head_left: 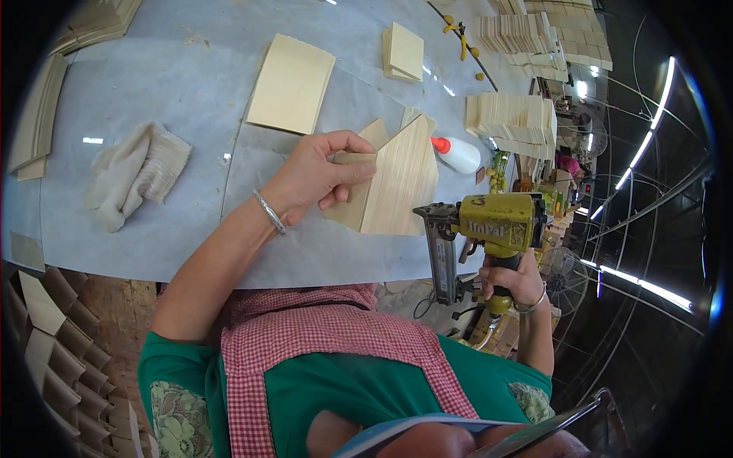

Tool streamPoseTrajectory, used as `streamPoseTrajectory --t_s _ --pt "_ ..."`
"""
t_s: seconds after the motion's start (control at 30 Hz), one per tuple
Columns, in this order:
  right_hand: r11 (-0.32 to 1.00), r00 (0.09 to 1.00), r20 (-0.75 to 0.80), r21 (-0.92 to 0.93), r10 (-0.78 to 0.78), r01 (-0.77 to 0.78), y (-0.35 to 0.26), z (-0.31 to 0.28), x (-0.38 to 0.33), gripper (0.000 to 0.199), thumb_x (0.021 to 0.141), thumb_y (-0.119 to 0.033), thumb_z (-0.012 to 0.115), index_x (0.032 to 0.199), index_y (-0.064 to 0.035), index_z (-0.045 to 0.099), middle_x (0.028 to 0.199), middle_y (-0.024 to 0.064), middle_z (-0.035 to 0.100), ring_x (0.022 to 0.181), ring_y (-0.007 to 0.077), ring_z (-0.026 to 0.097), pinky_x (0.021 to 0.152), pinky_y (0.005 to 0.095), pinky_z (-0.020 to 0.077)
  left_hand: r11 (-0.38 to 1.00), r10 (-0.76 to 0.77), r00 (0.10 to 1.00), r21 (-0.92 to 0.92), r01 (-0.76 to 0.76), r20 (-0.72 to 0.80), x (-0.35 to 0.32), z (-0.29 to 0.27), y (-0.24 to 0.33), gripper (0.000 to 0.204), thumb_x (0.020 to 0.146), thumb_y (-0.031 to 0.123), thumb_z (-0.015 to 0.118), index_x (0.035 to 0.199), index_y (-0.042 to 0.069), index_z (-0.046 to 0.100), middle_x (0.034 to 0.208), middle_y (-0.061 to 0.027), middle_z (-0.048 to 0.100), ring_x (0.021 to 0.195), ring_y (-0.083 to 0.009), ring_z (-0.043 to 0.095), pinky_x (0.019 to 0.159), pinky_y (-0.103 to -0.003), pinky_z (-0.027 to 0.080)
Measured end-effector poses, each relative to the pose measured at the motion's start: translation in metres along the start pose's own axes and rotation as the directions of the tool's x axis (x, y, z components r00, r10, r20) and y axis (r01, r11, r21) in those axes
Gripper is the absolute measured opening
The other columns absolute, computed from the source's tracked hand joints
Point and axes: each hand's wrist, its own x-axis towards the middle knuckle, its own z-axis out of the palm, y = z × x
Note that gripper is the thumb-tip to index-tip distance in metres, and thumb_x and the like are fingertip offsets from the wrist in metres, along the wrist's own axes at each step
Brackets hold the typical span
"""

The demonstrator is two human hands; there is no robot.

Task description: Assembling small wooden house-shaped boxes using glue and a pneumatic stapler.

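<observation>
My left hand [324, 169] is closed on the edge of a small wooden piece, its thumb and fingers pinching the thin wood. That piece joins a pointed, house-shaped wooden panel [402, 179] standing at the table's near side. My right hand [515, 280] grips the black handle of a yellow nail gun [496, 217]. Its dark nose and magazine are just right of the panel, apart from it. Behind the panel lies a white glue bottle [460, 156] with a red cap.
Flat wooden boards [292, 84] and a smaller pair [403, 52] lie farther back. Stacked panels [513, 122] stand at the right. A crumpled cloth [141, 172] is on the left. Several wooden assemblies [61, 359] fill the lower left.
</observation>
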Motion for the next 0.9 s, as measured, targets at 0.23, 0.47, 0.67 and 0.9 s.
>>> streamPoseTrajectory --t_s 0.23,0.47,0.67,0.9 --pt "0.999 0.999 0.003 -0.003 -0.034 0.034 0.004 0.000 0.001 0.019 0.071 0.006 0.065 0.087 0.0035 0.055 0.067 0.0069 0.058 0.049 0.0147 0.058 0.047 0.0273 0.0458 0.999 -0.028 0.999 -0.043 0.029 0.024 0.006 -0.005 0.001 0.019 0.082 0.013 0.072 0.097 0.005 0.063 0.072 0.0027 0.059 0.046 -0.0017 0.048 0.034 -0.016 0.031" --pt "0.999 0.999 -0.018 -0.023 -0.034 0.034 0.007 0.002 -0.001 0.018 0.072 0.005 0.066 0.086 0.0031 0.055 0.065 0.0069 0.058 0.049 0.0146 0.057 0.047 0.0270 0.0457 0.998 -0.014 1.000 -0.056 0.013 -0.009 0.006 -0.002 0.001 0.015 0.088 0.019 0.066 0.094 0.005 0.065 0.068 0.0032 0.057 0.043 -0.0013 0.047 0.032 -0.015 0.031" --pt "0.998 1.000 -0.009 -0.056 -0.022 0.022 0.005 0.003 -0.002 0.015 0.073 0.004 0.066 0.084 0.0023 0.056 0.064 0.0068 0.059 0.049 0.0144 0.057 0.049 0.0267 0.0452 0.999 0.038 0.998 -0.002 -0.038 -0.057 0.005 0.003 -0.004 0.020 0.090 0.024 0.065 0.096 0.005 0.064 0.066 0.0035 0.056 0.043 -0.0017 0.047 0.033 -0.017 0.031" --pt "0.997 1.000 -0.027 -0.080 0.008 -0.010 0.003 0.005 -0.007 0.012 0.074 0.002 0.067 0.082 0.0016 0.058 0.067 0.0069 0.061 0.055 0.0141 0.059 0.053 0.0263 0.0457 0.976 0.151 0.988 0.167 -0.143 -0.031 -0.008 0.006 -0.005 0.033 0.080 0.025 0.075 0.102 0.005 0.060 0.069 0.0018 0.057 0.049 -0.0029 0.049 0.040 -0.018 0.036"
